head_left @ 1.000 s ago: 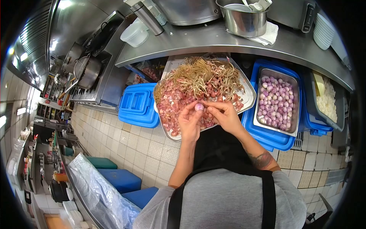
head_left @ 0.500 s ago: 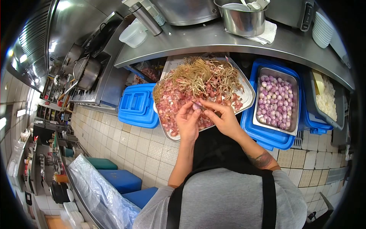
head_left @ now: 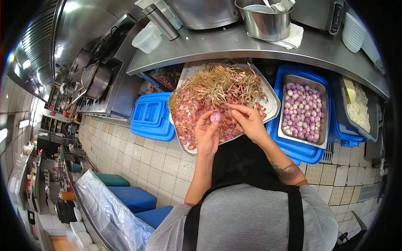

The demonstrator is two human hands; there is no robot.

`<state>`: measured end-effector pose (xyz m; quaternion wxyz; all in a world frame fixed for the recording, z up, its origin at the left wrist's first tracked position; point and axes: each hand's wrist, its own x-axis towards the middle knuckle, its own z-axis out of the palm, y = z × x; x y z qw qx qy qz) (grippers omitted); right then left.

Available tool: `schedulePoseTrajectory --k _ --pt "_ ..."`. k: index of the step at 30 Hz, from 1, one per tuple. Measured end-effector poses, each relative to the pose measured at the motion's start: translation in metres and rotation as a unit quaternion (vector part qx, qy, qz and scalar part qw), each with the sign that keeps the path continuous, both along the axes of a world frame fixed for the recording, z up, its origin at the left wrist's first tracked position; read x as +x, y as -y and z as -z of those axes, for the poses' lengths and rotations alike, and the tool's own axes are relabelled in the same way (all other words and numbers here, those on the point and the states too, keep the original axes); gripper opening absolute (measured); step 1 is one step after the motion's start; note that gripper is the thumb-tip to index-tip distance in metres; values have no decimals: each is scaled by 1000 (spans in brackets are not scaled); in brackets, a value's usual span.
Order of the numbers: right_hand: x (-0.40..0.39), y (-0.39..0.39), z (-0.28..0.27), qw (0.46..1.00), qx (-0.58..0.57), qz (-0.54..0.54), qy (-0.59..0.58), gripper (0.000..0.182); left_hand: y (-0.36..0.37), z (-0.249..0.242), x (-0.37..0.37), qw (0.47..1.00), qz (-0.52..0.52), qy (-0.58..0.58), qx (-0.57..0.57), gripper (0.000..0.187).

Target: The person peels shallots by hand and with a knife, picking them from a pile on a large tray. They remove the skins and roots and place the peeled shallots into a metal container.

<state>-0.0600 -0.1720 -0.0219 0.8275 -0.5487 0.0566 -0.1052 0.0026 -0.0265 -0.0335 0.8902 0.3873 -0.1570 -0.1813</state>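
Note:
Over the heap of shallots, my left hand (head_left: 207, 134) pinches a peeled purple shallot (head_left: 215, 116) upright between thumb and fingers. My right hand (head_left: 250, 124) is just to its right, apart from the shallot, with thumb and fingertips pressed together. Whatever sits in that pinch is too small to make out. Below both hands lies a large metal tray (head_left: 274, 103) of loose reddish shallots and skins (head_left: 190, 119). Dry roots and stalks (head_left: 226, 81) are piled along its far side.
To the right, a steel pan (head_left: 302, 142) of peeled shallots (head_left: 302, 111) rests on a blue lid (head_left: 274, 129). Beyond it is a grey bin (head_left: 372, 134) with white pieces. A blue lidded container (head_left: 150, 119) stands left. The steel counter (head_left: 201, 44) overhangs the tray's far edge.
My hands have separated slightly; the right one has drawn off to the right. The shallot, earlier mostly covered by fingers, now shows plainly in my left hand.

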Motion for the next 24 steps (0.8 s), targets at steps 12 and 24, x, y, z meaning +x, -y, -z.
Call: schedulePoseTrajectory --k 12,24 --pt "-10 -25 -6 970 -185 70 143 34 1 9 4 999 -11 13 -30 41" --pt "-17 -20 -13 997 -28 -42 55 30 1 13 -3 999 -32 -17 -34 36"
